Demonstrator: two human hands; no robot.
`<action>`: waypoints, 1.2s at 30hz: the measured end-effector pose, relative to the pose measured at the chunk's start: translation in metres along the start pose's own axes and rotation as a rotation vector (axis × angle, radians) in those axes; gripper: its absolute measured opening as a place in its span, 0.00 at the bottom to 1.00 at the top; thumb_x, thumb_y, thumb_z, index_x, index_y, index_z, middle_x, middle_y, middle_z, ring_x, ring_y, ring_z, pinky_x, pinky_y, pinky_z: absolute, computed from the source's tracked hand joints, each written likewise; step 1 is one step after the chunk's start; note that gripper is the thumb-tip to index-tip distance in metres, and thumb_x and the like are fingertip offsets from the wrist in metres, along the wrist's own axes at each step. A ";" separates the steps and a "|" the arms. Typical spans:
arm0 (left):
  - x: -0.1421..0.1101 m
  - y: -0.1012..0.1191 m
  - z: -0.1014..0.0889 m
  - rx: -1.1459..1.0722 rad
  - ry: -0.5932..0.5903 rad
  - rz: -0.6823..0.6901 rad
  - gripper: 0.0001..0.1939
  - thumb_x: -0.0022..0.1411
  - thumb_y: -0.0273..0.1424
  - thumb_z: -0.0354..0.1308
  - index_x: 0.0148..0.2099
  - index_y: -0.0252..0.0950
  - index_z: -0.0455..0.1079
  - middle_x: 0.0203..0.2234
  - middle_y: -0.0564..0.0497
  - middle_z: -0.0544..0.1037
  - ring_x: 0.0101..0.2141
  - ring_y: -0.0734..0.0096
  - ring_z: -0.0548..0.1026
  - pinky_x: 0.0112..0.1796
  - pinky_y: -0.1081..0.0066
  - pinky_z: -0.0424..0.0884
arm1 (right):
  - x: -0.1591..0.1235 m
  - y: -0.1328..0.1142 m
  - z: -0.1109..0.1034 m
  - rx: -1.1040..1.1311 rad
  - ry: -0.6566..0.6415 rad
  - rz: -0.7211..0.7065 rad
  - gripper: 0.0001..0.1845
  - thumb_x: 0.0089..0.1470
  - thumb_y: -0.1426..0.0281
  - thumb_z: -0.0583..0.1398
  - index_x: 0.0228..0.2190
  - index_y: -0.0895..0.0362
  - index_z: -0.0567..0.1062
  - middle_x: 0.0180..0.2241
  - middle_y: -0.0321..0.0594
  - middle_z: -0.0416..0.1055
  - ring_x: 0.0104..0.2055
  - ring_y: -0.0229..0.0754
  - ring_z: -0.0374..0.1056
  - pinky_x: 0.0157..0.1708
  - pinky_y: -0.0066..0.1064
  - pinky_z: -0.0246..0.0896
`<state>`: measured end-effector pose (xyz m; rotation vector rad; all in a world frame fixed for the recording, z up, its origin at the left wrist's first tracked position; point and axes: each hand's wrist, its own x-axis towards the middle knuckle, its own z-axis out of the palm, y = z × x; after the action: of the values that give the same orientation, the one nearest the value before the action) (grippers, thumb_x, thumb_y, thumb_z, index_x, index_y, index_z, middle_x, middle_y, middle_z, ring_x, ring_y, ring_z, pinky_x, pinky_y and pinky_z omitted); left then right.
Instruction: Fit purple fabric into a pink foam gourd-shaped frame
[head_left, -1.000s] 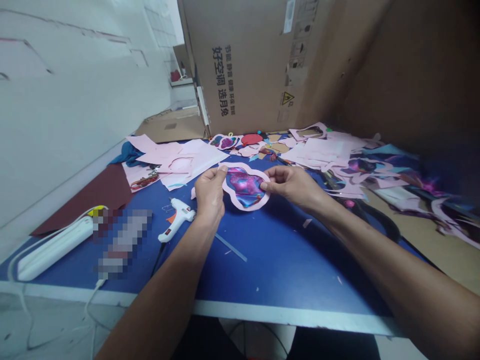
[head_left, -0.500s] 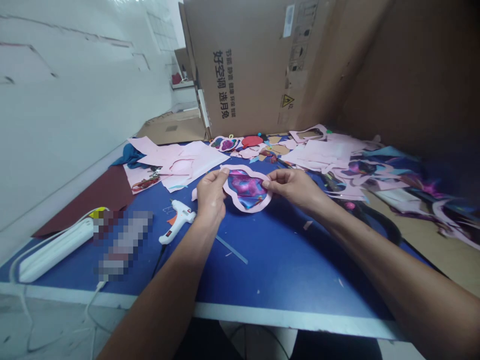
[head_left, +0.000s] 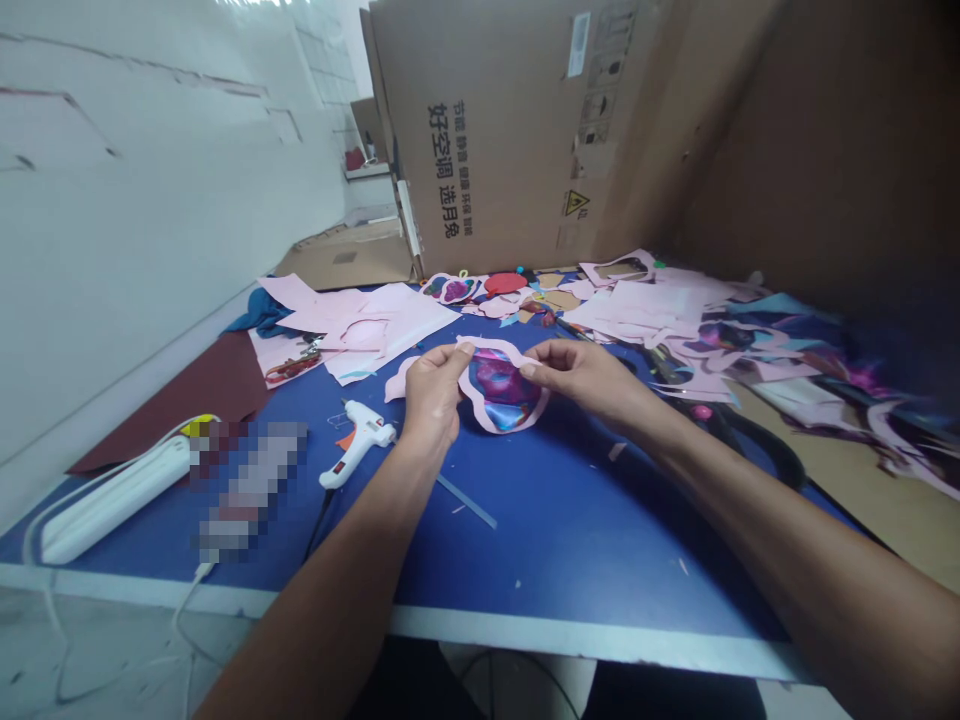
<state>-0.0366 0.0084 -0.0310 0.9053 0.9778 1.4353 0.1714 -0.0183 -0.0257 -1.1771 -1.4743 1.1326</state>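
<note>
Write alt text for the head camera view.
The left hand and right hand pinch a pink paper frame around a galaxy-print cutout above a blue table. A white hot glue gun lies nearby, pink paper scraps beyond.

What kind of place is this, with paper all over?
It looks like a craft workroom. A hot glue gun lies on the blue worktable, pink paper offcuts are heaped around, and the left hand and right hand hold a pink-edged cut-out shape.
</note>
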 end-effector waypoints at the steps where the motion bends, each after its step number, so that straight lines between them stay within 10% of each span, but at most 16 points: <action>1: -0.001 -0.002 0.001 0.009 -0.022 0.001 0.17 0.51 0.39 0.81 0.34 0.35 0.79 0.25 0.54 0.80 0.23 0.75 0.73 0.27 0.74 0.69 | 0.000 0.000 0.000 0.004 0.002 -0.008 0.25 0.49 0.48 0.75 0.35 0.56 0.83 0.33 0.40 0.81 0.33 0.42 0.71 0.37 0.34 0.65; 36: -0.022 -0.006 0.017 0.204 -0.209 -0.092 0.11 0.55 0.34 0.79 0.30 0.36 0.81 0.23 0.54 0.77 0.24 0.76 0.68 0.27 0.73 0.63 | -0.005 -0.011 0.005 -0.104 0.026 -0.021 0.25 0.49 0.47 0.75 0.28 0.55 0.81 0.24 0.36 0.73 0.24 0.37 0.61 0.24 0.30 0.54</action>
<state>-0.0171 -0.0117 -0.0304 1.1210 1.0065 1.1519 0.1651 -0.0254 -0.0165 -1.2399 -1.5374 1.0338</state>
